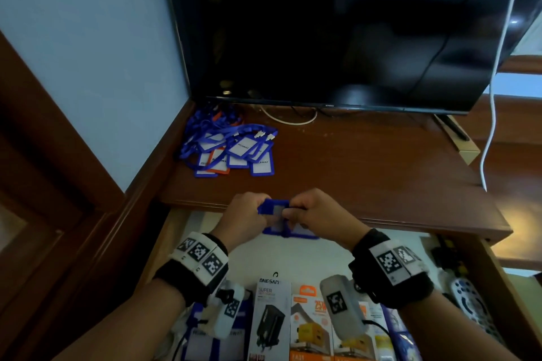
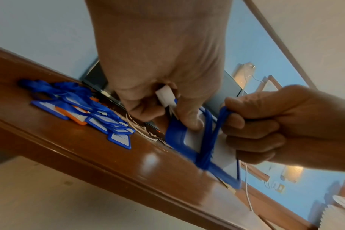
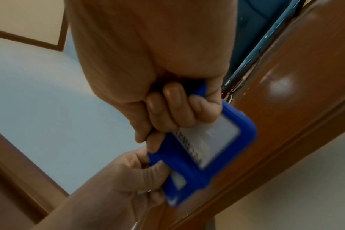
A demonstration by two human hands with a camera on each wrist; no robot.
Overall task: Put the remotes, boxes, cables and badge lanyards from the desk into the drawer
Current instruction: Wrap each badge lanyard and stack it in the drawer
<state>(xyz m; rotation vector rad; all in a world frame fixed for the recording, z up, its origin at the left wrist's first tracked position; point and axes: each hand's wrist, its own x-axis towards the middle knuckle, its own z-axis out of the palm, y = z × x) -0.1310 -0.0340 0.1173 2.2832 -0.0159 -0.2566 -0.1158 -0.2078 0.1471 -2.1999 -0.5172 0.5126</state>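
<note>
Over the desk's front edge, both hands hold a small bundle of blue badge holders [image 1: 275,209] with a blue lanyard strap [image 2: 217,124]. My left hand [image 1: 258,210] pinches the white clip [image 2: 166,98] and the top of a holder [image 2: 179,137]. My right hand [image 1: 296,211] curls round the strap and the holders [image 3: 217,140]. One holder [image 1: 293,232] hangs lower, above the open drawer [image 1: 293,255]. A pile of blue and orange badge lanyards [image 1: 231,149] lies at the desk's back left.
The drawer holds charger boxes [image 1: 269,316], orange boxes [image 1: 311,328], a remote [image 1: 469,305] at the right and a badge at the bottom left. A dark TV [image 1: 337,32] stands at the back of the desk. A white cable [image 1: 495,97] hangs at the right.
</note>
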